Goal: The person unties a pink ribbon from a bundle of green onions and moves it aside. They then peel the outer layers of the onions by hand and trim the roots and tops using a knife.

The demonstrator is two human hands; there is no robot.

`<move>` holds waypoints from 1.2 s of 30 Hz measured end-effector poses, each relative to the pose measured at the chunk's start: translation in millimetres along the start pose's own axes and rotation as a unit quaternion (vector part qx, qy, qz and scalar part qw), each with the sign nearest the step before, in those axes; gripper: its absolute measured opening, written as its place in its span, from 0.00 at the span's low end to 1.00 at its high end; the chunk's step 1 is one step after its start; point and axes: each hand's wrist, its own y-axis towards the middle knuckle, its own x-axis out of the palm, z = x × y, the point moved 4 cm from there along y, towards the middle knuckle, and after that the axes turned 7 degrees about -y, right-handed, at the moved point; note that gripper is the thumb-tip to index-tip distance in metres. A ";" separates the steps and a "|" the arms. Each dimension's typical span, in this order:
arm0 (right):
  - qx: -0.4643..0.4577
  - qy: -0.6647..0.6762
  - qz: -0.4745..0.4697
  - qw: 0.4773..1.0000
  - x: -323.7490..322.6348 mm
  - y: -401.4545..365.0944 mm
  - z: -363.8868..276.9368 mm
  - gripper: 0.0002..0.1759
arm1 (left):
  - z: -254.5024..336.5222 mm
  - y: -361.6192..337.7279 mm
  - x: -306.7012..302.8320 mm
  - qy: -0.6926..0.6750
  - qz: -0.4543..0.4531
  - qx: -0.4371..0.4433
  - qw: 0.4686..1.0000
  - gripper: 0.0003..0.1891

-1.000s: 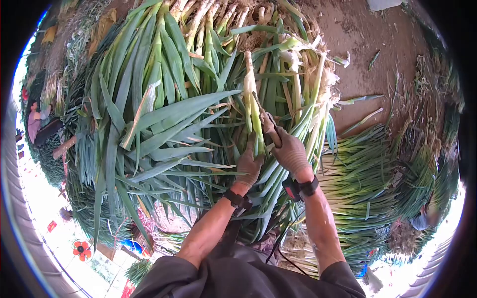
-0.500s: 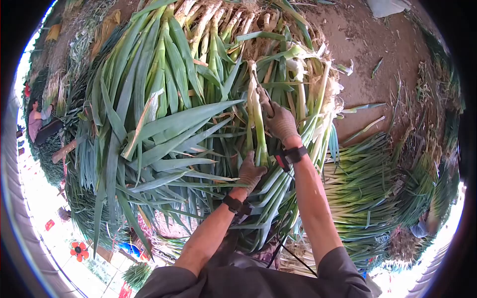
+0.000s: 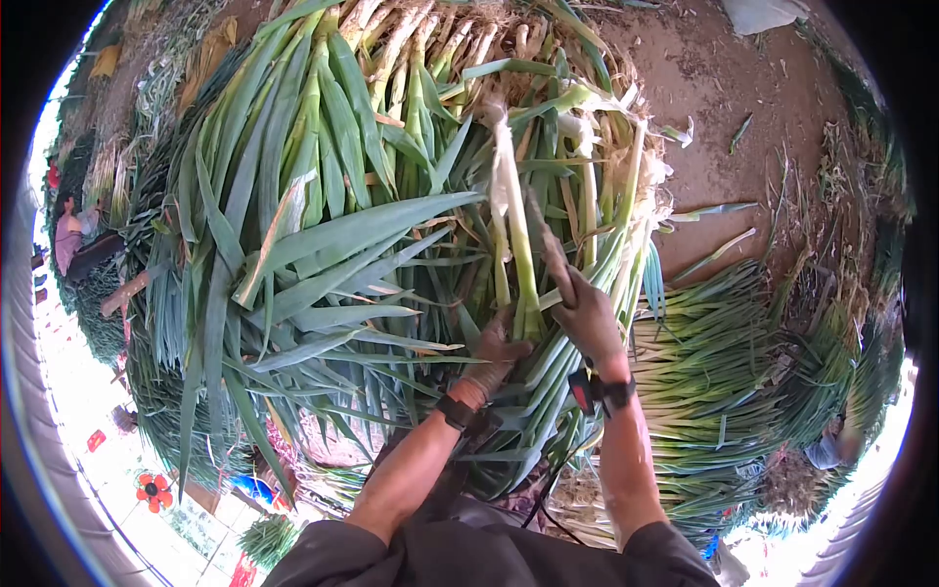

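Observation:
My left hand [image 3: 498,354], in a dirty work glove, is closed around the lower green part of a leek [image 3: 514,215]. Its pale, partly stripped stalk points away from me, root end up. A second stalk stands close along its left side. In my gloved right hand [image 3: 590,323] is a knife [image 3: 557,262], gripped by its handle, with the narrow blade pointing forward just right of the leek. Beneath both hands lie peeled leeks [image 3: 553,391] with long green leaves.
A heap of untrimmed leeks [image 3: 293,147] spreads across the left and far side. Rows of trimmed leeks [image 3: 704,372] lie at the right, beside bare dirt ground [image 3: 724,108] with scraps. Far left, a person [image 3: 73,235] sits among more leeks.
My right hand with the knife has come down and to the right, away from the stalk's upper part. The leek's upper stalk now shows whiter, and my left hand is slightly lower.

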 end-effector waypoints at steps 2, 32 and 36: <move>0.030 0.034 0.015 0.999 -18.5 -23.4 6.0 0.36 | 9.7 -5.8 16.5 0.040 -0.004 -0.016 0.999 0.42; 0.119 0.153 -0.059 0.979 3.5 -50.2 16.8 0.37 | 11.5 173.0 -75.9 0.601 0.170 -0.096 0.775 0.17; 0.073 0.159 -0.037 0.984 0.8 -64.7 7.5 0.38 | -0.1 148.3 -78.3 0.419 0.058 -0.188 0.887 0.21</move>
